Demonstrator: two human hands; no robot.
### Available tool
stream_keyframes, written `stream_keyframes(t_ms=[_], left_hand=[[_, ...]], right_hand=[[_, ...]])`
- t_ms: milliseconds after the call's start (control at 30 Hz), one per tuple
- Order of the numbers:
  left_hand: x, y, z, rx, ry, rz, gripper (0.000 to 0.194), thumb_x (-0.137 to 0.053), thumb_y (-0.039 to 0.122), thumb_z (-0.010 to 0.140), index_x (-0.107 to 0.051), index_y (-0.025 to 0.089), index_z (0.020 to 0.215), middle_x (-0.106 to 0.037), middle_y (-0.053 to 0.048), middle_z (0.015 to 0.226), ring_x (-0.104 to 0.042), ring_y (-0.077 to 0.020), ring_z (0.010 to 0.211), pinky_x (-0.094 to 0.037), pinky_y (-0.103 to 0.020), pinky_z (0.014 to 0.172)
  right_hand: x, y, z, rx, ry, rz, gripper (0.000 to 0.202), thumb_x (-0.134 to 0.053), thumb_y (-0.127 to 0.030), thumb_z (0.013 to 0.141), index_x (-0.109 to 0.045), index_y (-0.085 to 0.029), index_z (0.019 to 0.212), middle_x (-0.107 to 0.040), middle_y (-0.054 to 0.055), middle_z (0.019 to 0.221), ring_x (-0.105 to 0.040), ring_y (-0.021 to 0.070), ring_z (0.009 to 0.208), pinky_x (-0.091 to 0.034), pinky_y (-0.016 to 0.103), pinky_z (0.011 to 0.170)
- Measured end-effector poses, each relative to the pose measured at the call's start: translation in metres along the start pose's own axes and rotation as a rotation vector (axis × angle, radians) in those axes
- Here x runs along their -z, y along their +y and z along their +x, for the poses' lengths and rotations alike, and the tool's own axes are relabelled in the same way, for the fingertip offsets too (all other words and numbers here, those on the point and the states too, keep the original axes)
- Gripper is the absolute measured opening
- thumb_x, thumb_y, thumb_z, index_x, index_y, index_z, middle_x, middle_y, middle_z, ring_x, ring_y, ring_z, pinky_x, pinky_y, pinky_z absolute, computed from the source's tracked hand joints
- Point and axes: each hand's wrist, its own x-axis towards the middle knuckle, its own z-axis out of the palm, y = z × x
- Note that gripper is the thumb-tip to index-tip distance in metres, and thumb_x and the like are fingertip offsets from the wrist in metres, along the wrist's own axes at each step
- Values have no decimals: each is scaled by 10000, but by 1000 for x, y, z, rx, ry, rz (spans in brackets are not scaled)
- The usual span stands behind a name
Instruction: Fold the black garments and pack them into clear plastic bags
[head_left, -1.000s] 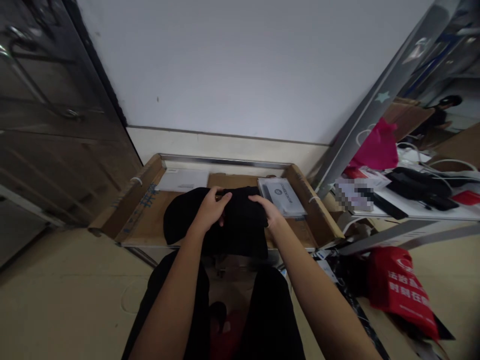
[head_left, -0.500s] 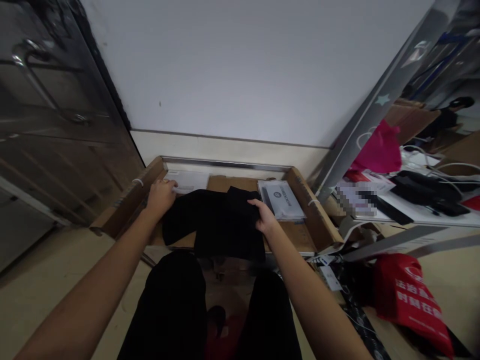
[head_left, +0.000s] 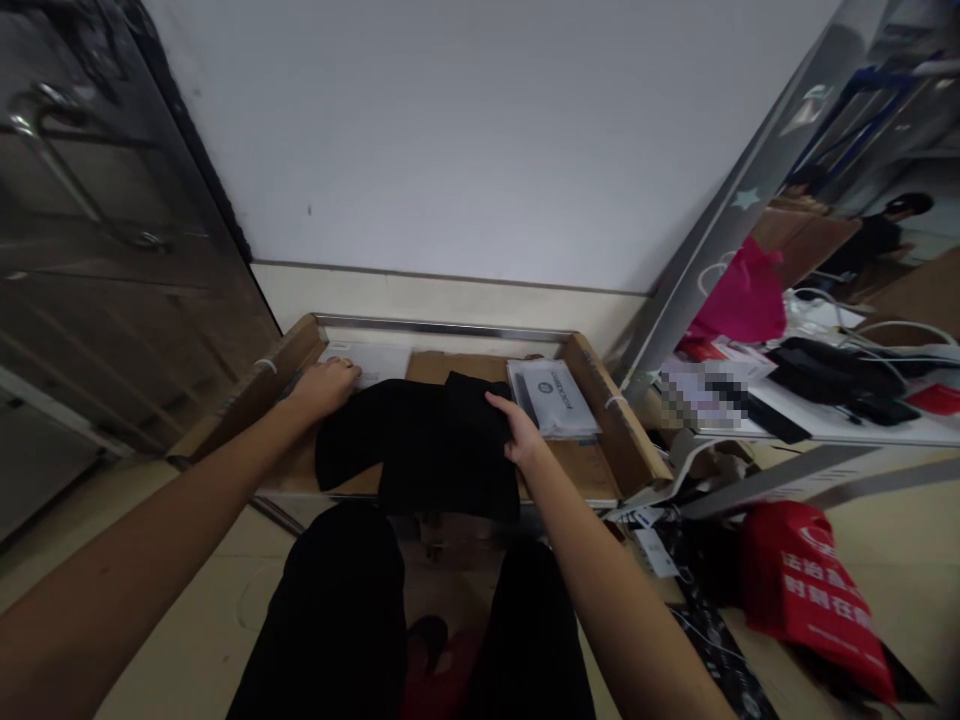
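Note:
A black cloth item [head_left: 442,450] lies across the cardboard-lined table [head_left: 592,470] and hangs over its front edge. My right hand [head_left: 517,430] pinches the cloth's right side, thumb on top. At the cloth's upper left, my left hand [head_left: 330,385] rests by a pale flat package [head_left: 382,362]; its fingers are bent, and what they touch is too dark and small to tell. To the right of the cloth lie grey-white plastic packets [head_left: 559,398] with printed lettering.
Raised cardboard walls [head_left: 615,415] edge the table at both sides. On the right, another table [head_left: 847,420] holds a pink bag [head_left: 742,295], cables and black items. A red bag [head_left: 810,590] is on the floor. A person [head_left: 877,240] sits far right.
My left hand has moved slightly right and towards the pale package, its fingers further over it. The view has shifted a little. My right hand stays on the cloth.

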Motion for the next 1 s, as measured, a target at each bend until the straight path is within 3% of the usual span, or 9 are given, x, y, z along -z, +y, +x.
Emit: stream_keyframes(t_ms=[167, 367, 567, 733, 900, 1000], left_hand=[[6, -3, -3, 10, -45, -38, 318, -445, 194, 886, -685, 155, 1091, -670, -199, 1157, -625, -318, 1084, -486, -371, 858], [6, -8, -6, -2, 22, -25, 274, -454, 260, 928, -681, 151, 1035, -693, -196, 1072, -655, -316, 1027, -479, -368, 841], [3, 4, -3, -38, 56, 46, 311, -399, 231, 956, -644, 137, 1122, -657, -214, 1114, -619, -344, 1090, -476, -406, 844], [4, 12, -1, -51, 150, 56, 334, -348, 215, 975, -622, 125, 1143, -645, -216, 1126, -607, -349, 1109, -468, -396, 802], [21, 6, -10, 53, 294, 73, 308, -377, 243, 976, -622, 139, 1131, -653, -204, 1095, -629, -341, 1056, -462, -380, 764], [39, 13, -17, 72, 342, 95, 316, -349, 222, 982, -627, 145, 1109, -659, -196, 1072, -634, -337, 1048, -462, -378, 749]], right_hand=[[-1, -1, 0, -9, -2, 4, 126, -633, -236, 894, -718, -152, 936, -784, 52, 789, -738, 177, 655, -616, 258, 629], [1, -1, 1, 4, 2, -15, 122, -661, -252, 873, -725, -174, 942, -784, 44, 801, -746, 189, 699, -633, 293, 680], [1, 1, 1, 24, 8, -19, 112, -681, -230, 854, -709, -170, 945, -783, 44, 800, -740, 181, 668, -623, 270, 656], [1, 3, 2, 57, 33, -7, 154, -733, -216, 797, -687, -181, 940, -786, 35, 818, -743, 182, 677, -623, 274, 650], [1, 4, 2, 61, 19, -26, 180, -763, -222, 762, -702, -183, 927, -791, 39, 844, -750, 190, 712, -631, 288, 688], [0, 3, 1, 63, 17, -20, 169, -763, -215, 755, -710, -180, 912, -788, 36, 828, -745, 184, 700, -626, 281, 684]])
